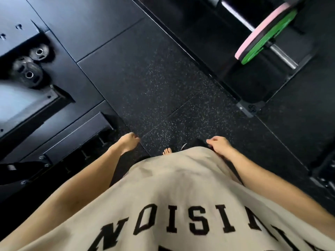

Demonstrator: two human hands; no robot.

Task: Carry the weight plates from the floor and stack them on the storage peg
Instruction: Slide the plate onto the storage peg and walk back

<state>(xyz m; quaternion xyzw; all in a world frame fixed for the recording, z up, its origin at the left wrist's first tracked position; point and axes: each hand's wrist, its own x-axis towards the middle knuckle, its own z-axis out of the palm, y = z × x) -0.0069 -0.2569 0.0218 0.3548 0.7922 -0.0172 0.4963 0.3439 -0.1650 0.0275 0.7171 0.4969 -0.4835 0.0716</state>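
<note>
Between carries, judging by the empty hands: nothing held, no plate in transit. Left hand (127, 142) hanging at the hip, fingers loosely curled, gripping nothing. Right hand (220, 144) likewise slack beside the beige shirt hem (181, 160), fingers relaxed and bent, gripping nothing. Bare toes (167, 151) just showing past the hem, planted on the speckled rubber floor (163, 84).

Two small dark weight plates (29, 67) at far left, touching one another, metal-ringed bores facing up; blurred, so unclear whether lying on the floor or seated in the black rack frame (21, 109) around them. At upper right, a pink plate (261, 31) and a green plate (268, 38) pressed face to face on a steel barbell sleeve (284, 56), well apart from both hands. Storage peg not identifiable with certainty; short dark pegs (87, 151) low on the left frame look like candidates.

Likely step: walking back for the next plate. Next move calls for turning toward whichever plates remain loose, bending at the knees, and curling the fingers under a rim or through the bore before lifting. For the pair at left, a one-handed pinch probably enough; for the coloured pair, sliding off the sleeve first. Bare feet nearby, so a firm hold before lifting matters.
</note>
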